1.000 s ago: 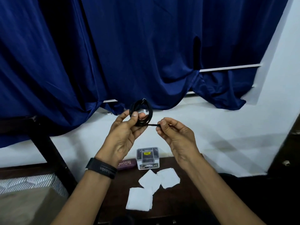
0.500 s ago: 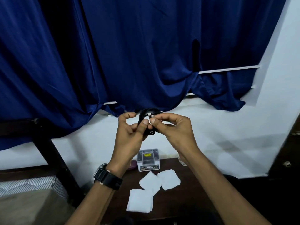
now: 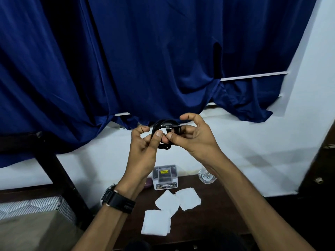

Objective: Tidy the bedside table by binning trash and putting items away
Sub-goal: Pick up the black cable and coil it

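1. While both hands are raised in front of the curtain's lower edge, a coiled black cable is held between them, well above the bedside table.
2. The left hand is curled onto the coil. Its thumb is pressed against the near side of the loops and its forefinger is bent above them. The remaining fingers are hidden behind the palm.
3. The right hand is likewise closed on the cable. The coil's right side is pinched between the thumb tip and a bent finger, where a plug end is seen, and the forefinger is arched free above.
4. A black wristwatch is worn on the left wrist.
5. Three white tissues are spread on the dark wooden tabletop below the hands. Two of them overlap at their corners, and the third is laid nearer the front edge.
6. A small clear plastic box with a yellow label is set at the back of the table against the wall.
7. A maroon object is partly hidden just to its left, and a cut-glass tumbler is placed to its right.
8. A deep blue curtain is hung across the white wall behind.
9. A dark bed frame and striped bedding are seen at the left.
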Available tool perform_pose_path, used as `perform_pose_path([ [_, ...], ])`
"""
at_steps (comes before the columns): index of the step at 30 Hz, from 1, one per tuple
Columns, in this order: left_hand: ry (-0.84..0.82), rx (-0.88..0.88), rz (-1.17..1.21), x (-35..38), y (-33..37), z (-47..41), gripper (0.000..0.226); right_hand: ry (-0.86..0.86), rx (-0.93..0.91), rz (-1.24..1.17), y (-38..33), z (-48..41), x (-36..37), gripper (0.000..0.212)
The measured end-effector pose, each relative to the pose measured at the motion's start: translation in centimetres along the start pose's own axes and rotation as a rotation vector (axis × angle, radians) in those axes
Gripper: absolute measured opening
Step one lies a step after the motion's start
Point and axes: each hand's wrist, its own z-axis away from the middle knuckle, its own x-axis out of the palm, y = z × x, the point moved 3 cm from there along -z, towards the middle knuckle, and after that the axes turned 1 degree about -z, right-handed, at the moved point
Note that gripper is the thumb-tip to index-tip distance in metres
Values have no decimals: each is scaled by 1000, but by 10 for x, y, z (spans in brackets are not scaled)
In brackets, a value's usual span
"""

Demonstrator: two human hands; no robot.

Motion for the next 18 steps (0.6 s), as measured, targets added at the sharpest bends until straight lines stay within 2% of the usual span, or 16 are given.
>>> perform_pose_path([
  [5,-6,-156,183,5,-6,-4,8,-105,39,-38,-1,2,1,53],
  [10,-17,-115,340,14,-6,0,16,-134,61,44,-3,4,-4,41],
  [15,-79,-70,316,22,-1,7,19,33,142,-46,1,0,-10,35],
  [18,-66,-147,482,19,3,2,25,-80,190,-230,2,4,-8,34],
])
